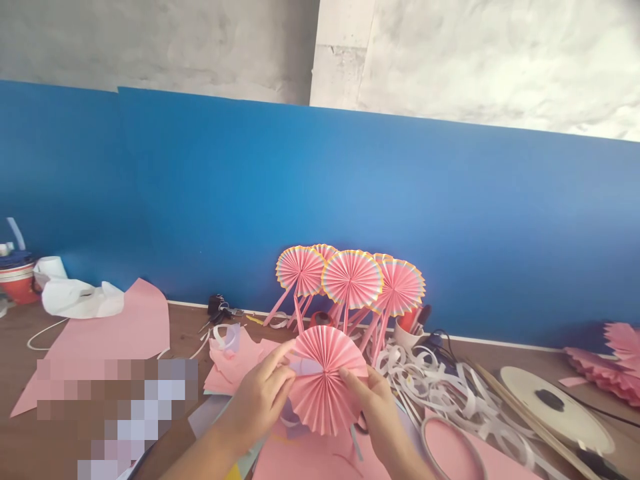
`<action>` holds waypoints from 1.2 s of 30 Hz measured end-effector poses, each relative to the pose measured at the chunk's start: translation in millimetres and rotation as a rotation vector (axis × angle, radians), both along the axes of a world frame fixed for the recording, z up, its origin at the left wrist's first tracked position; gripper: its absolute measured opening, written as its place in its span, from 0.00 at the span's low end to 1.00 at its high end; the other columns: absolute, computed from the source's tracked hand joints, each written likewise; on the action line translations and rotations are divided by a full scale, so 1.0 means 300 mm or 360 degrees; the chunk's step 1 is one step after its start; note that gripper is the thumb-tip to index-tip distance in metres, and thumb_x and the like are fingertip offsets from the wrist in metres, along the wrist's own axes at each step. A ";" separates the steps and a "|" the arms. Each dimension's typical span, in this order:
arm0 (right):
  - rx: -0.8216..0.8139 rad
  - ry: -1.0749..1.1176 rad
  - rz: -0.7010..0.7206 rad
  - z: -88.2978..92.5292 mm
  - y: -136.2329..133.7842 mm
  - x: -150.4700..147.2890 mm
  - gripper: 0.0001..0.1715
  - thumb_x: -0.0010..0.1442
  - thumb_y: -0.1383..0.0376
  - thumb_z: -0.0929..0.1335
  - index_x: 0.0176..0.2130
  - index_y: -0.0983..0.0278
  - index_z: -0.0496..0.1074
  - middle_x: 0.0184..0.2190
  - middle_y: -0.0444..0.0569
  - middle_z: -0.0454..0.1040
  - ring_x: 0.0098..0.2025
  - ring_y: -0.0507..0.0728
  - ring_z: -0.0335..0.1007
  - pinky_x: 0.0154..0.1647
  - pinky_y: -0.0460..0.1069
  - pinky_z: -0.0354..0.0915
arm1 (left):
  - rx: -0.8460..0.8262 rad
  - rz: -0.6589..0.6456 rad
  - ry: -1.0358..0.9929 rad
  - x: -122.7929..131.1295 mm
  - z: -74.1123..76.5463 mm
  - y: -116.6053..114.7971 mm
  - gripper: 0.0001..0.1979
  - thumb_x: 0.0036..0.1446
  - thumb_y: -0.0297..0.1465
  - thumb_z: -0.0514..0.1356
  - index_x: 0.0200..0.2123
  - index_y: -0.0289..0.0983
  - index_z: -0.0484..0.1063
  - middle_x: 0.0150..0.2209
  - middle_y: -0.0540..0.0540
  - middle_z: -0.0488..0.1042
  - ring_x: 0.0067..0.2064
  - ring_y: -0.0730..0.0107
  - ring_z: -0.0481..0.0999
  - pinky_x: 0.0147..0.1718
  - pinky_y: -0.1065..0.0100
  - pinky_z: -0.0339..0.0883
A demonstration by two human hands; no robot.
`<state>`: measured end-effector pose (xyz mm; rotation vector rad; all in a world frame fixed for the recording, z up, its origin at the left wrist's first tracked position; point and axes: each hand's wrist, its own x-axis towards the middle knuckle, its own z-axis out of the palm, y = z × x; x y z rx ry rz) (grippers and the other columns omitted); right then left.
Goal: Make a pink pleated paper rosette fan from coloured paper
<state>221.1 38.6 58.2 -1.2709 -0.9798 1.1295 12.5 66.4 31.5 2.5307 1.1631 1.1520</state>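
Note:
A round pleated pink paper fan [327, 400] is held up between my two hands, over the work table. My right hand [375, 403] grips its right side, thumb pressed on the pleats near the centre and fingers behind. At the left side, my left hand [267, 390] has thumb and fingers closed at the edge, where the pleats part in a wedge. A pale strip [306, 367] shows in that wedge; whether it belongs to the fan I cannot tell. Several finished-looking fans with yellow-edged rims [353, 280] stand on pink sticks just behind.
Curled white paper strips [440, 380] lie in a heap on the right, beside a round cream lid-like disc [555, 407]. Pink sheets [120, 327] cover part of the table at left. Keys [220, 308] lie near the blue partition [200, 187]. A cup of tools [409, 333] stands behind the heap.

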 end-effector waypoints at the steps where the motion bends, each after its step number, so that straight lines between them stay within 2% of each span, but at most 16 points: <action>1: -0.0030 -0.0001 -0.0007 0.001 -0.001 0.001 0.16 0.47 0.54 0.73 0.29 0.63 0.74 0.18 0.44 0.73 0.21 0.55 0.67 0.22 0.46 0.60 | -0.0005 -0.0042 0.0022 -0.002 -0.003 0.000 0.13 0.64 0.27 0.46 0.37 0.39 0.70 0.58 0.37 0.64 0.46 0.65 0.74 0.45 0.64 0.68; 6: -0.0093 0.0063 0.0021 0.006 -0.003 0.005 0.18 0.46 0.52 0.74 0.28 0.64 0.73 0.14 0.40 0.68 0.14 0.49 0.56 0.17 0.45 0.52 | 0.0059 -0.0109 -0.0029 -0.003 -0.019 0.001 0.12 0.64 0.24 0.47 0.40 0.39 0.68 0.50 0.39 0.70 0.47 0.65 0.74 0.44 0.68 0.67; 9: -0.0067 0.0106 0.0044 0.008 -0.004 0.004 0.20 0.45 0.51 0.74 0.30 0.65 0.74 0.14 0.41 0.69 0.15 0.51 0.58 0.19 0.46 0.54 | 0.0117 -0.0117 -0.0057 0.000 -0.022 -0.002 0.12 0.64 0.23 0.47 0.41 0.39 0.68 0.43 0.42 0.71 0.43 0.67 0.74 0.42 0.68 0.67; 12: -0.0036 0.0113 0.0038 0.010 -0.005 0.003 0.20 0.45 0.51 0.74 0.29 0.65 0.74 0.16 0.43 0.71 0.18 0.53 0.63 0.21 0.47 0.57 | 0.0158 -0.0098 -0.0083 0.004 -0.022 -0.008 0.11 0.64 0.22 0.47 0.41 0.39 0.67 0.40 0.43 0.70 0.40 0.69 0.73 0.41 0.69 0.67; 19: 0.0048 0.0205 0.0079 0.013 -0.006 -0.002 0.19 0.45 0.51 0.74 0.28 0.64 0.75 0.26 0.48 0.77 0.27 0.57 0.70 0.28 0.48 0.63 | 0.0322 -0.0064 -0.0167 0.008 -0.035 -0.014 0.12 0.61 0.20 0.51 0.42 0.39 0.67 0.37 0.44 0.71 0.40 0.69 0.74 0.41 0.70 0.67; 25: -0.0031 0.0252 0.0044 0.026 -0.008 0.002 0.18 0.43 0.52 0.75 0.25 0.63 0.72 0.12 0.41 0.67 0.18 0.54 0.64 0.23 0.47 0.60 | 0.0256 -0.0098 -0.0197 0.010 -0.033 -0.025 0.11 0.60 0.20 0.50 0.40 0.40 0.67 0.36 0.44 0.73 0.38 0.70 0.75 0.38 0.72 0.68; 31: -0.0022 0.0255 0.0060 0.026 -0.008 0.010 0.19 0.44 0.52 0.75 0.28 0.64 0.73 0.14 0.42 0.69 0.16 0.52 0.62 0.20 0.47 0.58 | 0.0203 -0.0083 -0.0222 0.020 -0.048 -0.033 0.09 0.61 0.22 0.50 0.34 0.40 0.65 0.32 0.46 0.74 0.34 0.71 0.75 0.35 0.72 0.69; 36: -0.0045 0.0185 0.0032 0.013 -0.005 0.010 0.20 0.44 0.51 0.75 0.28 0.64 0.72 0.13 0.40 0.67 0.15 0.51 0.59 0.19 0.46 0.55 | 0.0295 -0.0039 -0.0222 0.029 -0.041 -0.025 0.13 0.60 0.21 0.52 0.45 0.40 0.67 0.38 0.45 0.76 0.41 0.67 0.76 0.42 0.69 0.69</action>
